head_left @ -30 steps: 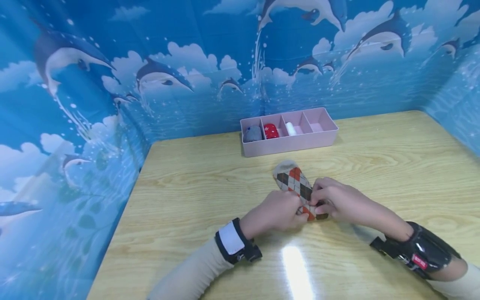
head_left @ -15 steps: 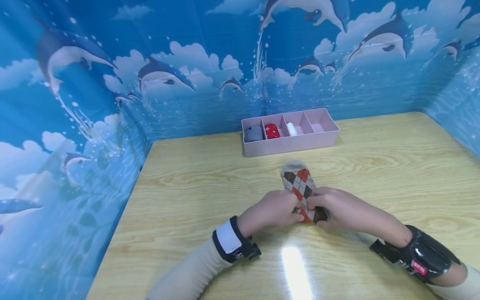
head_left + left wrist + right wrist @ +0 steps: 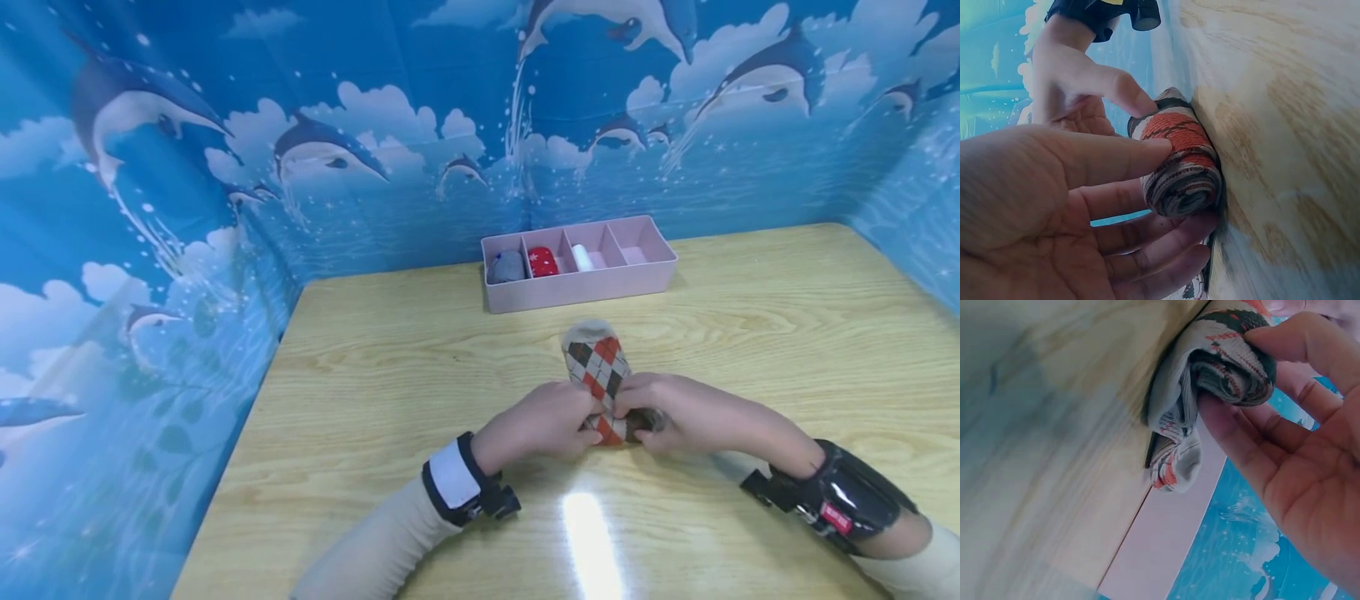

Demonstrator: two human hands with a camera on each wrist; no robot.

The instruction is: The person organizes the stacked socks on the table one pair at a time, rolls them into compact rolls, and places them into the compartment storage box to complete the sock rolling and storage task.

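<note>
An argyle sock (image 3: 597, 360) in beige, orange and dark brown lies on the table, its flat end pointing toward the pink box. Its near end is rolled up, and the spiral of layers shows in the left wrist view on the sock roll (image 3: 1185, 169). My left hand (image 3: 543, 419) grips the roll's left end, thumb on top and fingers behind. At the other end my right hand (image 3: 678, 412) pinches the roll between thumb and fingers. In the right wrist view, loose folds of the sock (image 3: 1175, 465) trail from under the roll.
Behind the sock stands a pink divided box (image 3: 581, 290). It holds a grey rolled item (image 3: 507, 267), a red one with white spots (image 3: 542, 262) and a white one (image 3: 582, 257) in separate compartments. A dolphin-print curtain (image 3: 420, 208) closes off the table's back and sides.
The sock's flat end has swung slightly right and now points more directly at the box. Both hands stay on the roll, the right hand's fingers having shifted closer around its end.
</note>
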